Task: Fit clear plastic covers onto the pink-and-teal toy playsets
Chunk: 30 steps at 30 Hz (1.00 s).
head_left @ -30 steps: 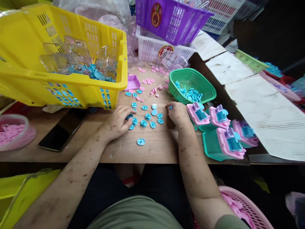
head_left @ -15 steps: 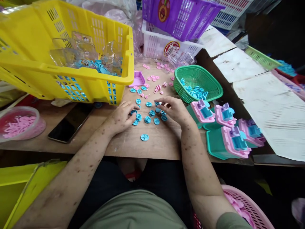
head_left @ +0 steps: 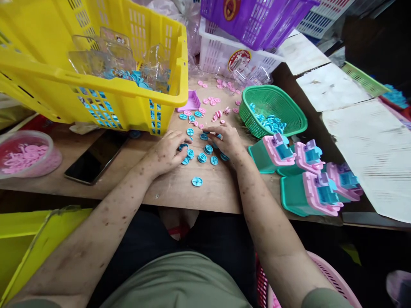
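Small blue oval plastic pieces [head_left: 202, 157] with cross-shaped ribs are spread over the wooden table [head_left: 180, 188]. My left hand [head_left: 165, 152] rests at their left side, thumb and fingers apart, with a blue piece [head_left: 183, 146] in the gap between them. From the right, my right hand [head_left: 227, 140] reaches over the group with its fingers stretched out. Its fingertips are at another blue piece [head_left: 204, 137]; whether they touch it I cannot tell. Some pieces under this hand are partly hidden. One blue piece [head_left: 197, 181] lies alone nearer the table's front edge.
Pink pieces [head_left: 212, 101] and a purple tray [head_left: 192, 102] lie farther back. A green basket [head_left: 297, 122] and teal-and-pink boxes [head_left: 297, 194] stand right. At left are a yellow crate [head_left: 128, 96], a phone [head_left: 94, 158] and a tub [head_left: 48, 160] of pink parts.
My right hand has moved left and away from me, its fingers now over the middle blue pieces. My left hand stays beside its pieces. The whole view has shifted slightly.
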### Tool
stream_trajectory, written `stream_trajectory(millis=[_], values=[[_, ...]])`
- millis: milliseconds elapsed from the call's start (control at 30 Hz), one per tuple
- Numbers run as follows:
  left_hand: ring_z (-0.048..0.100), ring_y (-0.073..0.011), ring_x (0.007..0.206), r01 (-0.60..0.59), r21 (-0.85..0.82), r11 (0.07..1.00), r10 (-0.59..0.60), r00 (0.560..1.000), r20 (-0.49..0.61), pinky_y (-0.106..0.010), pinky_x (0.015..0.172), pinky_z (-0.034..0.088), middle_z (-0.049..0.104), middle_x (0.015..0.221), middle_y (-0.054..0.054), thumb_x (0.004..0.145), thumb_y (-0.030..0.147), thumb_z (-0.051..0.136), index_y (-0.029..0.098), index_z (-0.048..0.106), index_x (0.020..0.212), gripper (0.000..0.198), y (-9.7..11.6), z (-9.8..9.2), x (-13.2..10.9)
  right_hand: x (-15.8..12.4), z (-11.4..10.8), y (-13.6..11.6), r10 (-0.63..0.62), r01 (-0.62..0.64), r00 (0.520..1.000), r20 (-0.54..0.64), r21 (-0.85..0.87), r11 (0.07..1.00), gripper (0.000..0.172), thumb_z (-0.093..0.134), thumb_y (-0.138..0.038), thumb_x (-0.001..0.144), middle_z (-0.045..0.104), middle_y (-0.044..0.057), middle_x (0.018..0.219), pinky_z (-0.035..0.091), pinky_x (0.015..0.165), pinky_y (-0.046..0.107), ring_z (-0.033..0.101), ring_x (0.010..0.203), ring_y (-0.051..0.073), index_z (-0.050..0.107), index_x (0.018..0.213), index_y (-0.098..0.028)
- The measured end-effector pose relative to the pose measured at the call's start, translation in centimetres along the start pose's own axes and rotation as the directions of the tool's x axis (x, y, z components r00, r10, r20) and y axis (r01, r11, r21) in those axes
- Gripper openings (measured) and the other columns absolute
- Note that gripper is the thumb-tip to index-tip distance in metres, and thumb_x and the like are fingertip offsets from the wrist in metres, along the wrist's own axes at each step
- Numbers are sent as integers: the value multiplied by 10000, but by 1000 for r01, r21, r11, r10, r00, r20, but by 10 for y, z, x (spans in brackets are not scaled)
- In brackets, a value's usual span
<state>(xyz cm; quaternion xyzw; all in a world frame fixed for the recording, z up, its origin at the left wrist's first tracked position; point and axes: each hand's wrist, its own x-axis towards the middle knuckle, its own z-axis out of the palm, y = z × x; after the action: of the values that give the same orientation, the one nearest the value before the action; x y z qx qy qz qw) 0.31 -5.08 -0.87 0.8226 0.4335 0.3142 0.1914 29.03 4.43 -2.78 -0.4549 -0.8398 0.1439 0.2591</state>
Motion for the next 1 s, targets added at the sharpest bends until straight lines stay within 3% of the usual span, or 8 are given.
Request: stream_trajectory(millis=[133,367,467,633,800,1000], values=[[706,-331,1264,-12,-5,1000,12,1000,0,-542,1192,594,790,1247,-118,1042,210,590,202,756,1246,263,0,0,0,0,0,4,-29,28,999,34,26,999,314,816,-236,1073,895,35,1256,515,1250,653,777,1099,337,899,1335,-388],[707,-325,1258,-7,1,1000,7,1000,0,-533,1180,598,797,1243,-110,1043,214,592,209,750,1229,244,-1,0,-1,-1,-1,-4,-63,63,998,8,29,998,348,811,-179,1049,887,36,1302,590,1157,573,784,1162,340,907,1327,-367],[708,-325,1251,-13,2,1000,13,1000,-1,-530,1173,600,795,1241,-113,1043,216,592,203,750,1227,243,-1,0,-1,-2,-3,-6,-52,51,998,32,53,997,344,809,-157,1047,892,30,1285,562,1213,603,803,1147,334,914,1297,-369],[699,-333,1260,-1,-1,1000,1,1000,2,-535,1177,597,789,1244,-115,1041,212,601,200,753,1245,254,0,0,-1,-4,-8,-11,-26,30,999,-38,108,994,329,786,-186,1078,871,-8,1365,466,1339,651,822,1227,325,902,1294,-405],[701,-326,1251,-11,18,1000,10,1000,6,-519,1188,588,779,1250,-114,1051,219,590,196,754,1248,257,-1,0,0,-6,-9,-12,-7,4,1000,22,95,995,314,821,-184,1040,889,13,1307,589,1174,552,810,1224,336,921,1268,-375],[697,-338,1265,-9,22,1000,9,1000,5,-540,1193,580,792,1273,-118,1057,245,589,194,765,1247,264,-2,0,-1,-7,-8,-3,-25,23,999,36,46,999,289,849,-201,1053,901,21,1246,579,1130,555,781,1144,336,926,1263,-384]])
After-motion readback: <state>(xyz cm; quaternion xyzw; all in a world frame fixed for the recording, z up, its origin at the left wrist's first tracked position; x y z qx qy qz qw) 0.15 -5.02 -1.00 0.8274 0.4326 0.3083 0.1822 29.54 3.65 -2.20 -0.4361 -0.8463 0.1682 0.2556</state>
